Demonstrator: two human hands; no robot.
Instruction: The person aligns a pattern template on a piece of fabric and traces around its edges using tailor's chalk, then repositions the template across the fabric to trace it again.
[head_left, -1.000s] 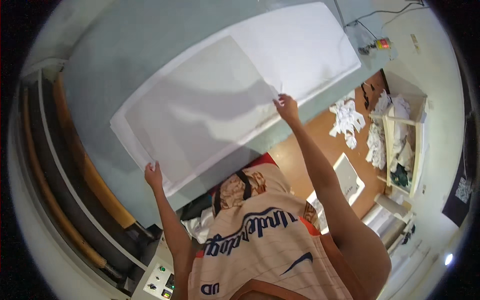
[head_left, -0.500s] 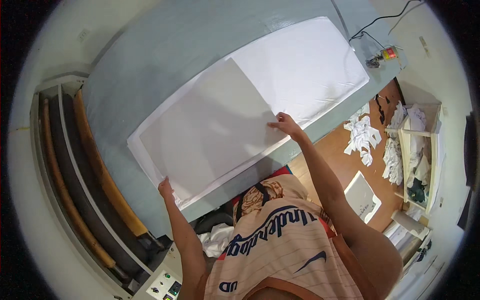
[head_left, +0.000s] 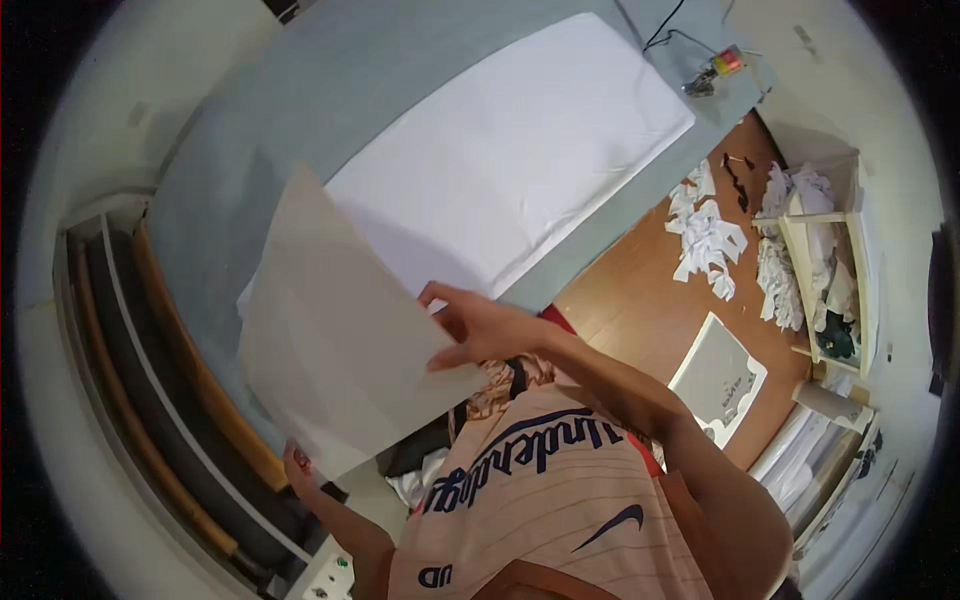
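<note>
I hold a large translucent whitish sheet lifted up off the table, tilted toward me. My right hand grips its right edge with fingers curled over it. My left hand holds the sheet's lower corner, mostly hidden behind it. Beyond the sheet lies a long white padded mat on the grey-green table.
A small device with coloured buttons and a cable sits at the table's far right corner. Crumpled white cloths lie on the wooden floor. A pale wooden rack with more cloths stands right. A white board rests on the floor.
The sheet lay flat on the mat with both hands at its near edge; now it is raised off the mat and swung toward me, uncovering the white mat.
</note>
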